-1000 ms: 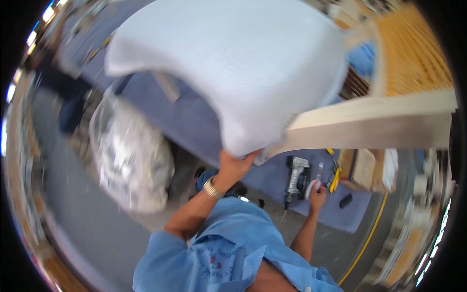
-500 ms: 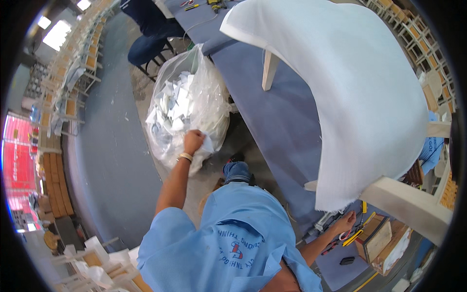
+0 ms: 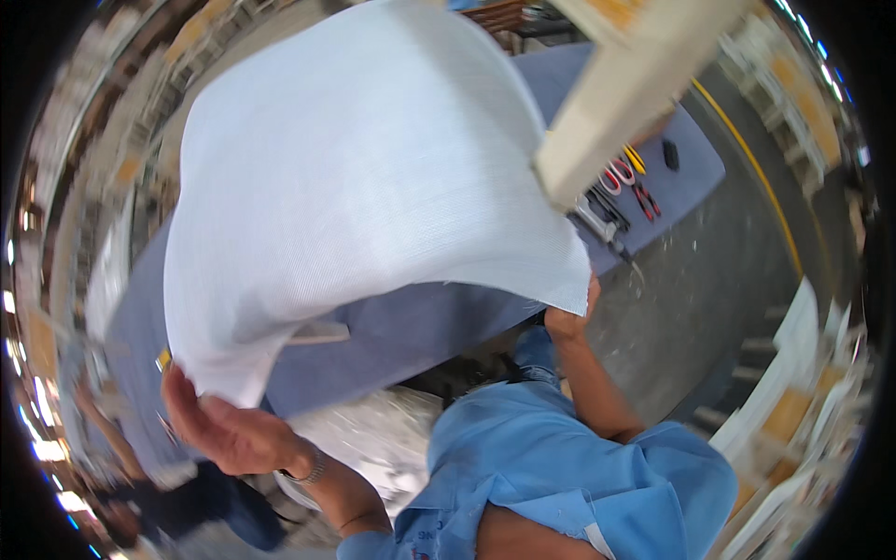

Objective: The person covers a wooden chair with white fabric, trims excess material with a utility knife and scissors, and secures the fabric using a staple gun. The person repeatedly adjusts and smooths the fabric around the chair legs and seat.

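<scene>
Both hands pinch the large white woven fabric sheet (image 3: 364, 177), left hand (image 3: 229, 425) at seven o'clock, right hand (image 3: 569, 313) at three, spreading it over the blue-covered table (image 3: 411, 327).

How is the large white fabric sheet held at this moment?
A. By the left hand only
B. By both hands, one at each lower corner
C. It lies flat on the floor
B: the left hand and right hand each grip a lower corner of the white fabric sheet.

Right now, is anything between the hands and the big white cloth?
No. The left hand grips the lower corner of the white cloth, and the right hand grips its other corner. Nothing visible sits between hands and cloth. It hangs spread above the blue table.
</scene>
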Available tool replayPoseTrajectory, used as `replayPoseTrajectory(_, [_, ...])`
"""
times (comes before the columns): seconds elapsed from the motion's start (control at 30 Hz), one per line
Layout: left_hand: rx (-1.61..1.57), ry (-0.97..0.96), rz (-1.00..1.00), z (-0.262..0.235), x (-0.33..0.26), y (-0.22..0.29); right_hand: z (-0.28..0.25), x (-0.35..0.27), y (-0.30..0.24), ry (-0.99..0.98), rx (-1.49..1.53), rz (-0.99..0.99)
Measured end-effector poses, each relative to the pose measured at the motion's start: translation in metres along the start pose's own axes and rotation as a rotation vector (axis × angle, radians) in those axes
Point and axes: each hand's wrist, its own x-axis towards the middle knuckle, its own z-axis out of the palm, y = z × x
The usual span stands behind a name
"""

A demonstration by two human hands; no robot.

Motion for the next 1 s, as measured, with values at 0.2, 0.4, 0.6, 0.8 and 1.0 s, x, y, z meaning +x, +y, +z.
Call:
replayPoseTrajectory(0.2, [0.044, -0.985, 0.645, 0.159, 0.016, 0.115, 0.004, 0.02, -0.026, -0.153, 0.127, 0.158])
replayPoseTrajectory(0.4, [-0.071, -1.131, 0.758, 0.213, 0.005, 0.149, 0.031, 0.032, 0.014, -0.107, 0.925, 0.445])
replayPoseTrajectory(0.6, [0.062, -1.209, 0.84, 0.211, -0.001, 0.153, 0.026, 0.052, -0.048, -0.221, 0.368, 0.212])
replayPoseTrajectory(0.8, [0.099, -1.21, 0.895, 0.212, -0.005, 0.154, 0.031, 0.056, -0.03, -0.366, 0.648, 0.213])
replayPoseTrajectory(1.0, [0.137, -1.17, 0.957, 0.207, -0.014, 0.151, 0.025, 0.025, 0.007, -0.126, 0.761, 0.285])
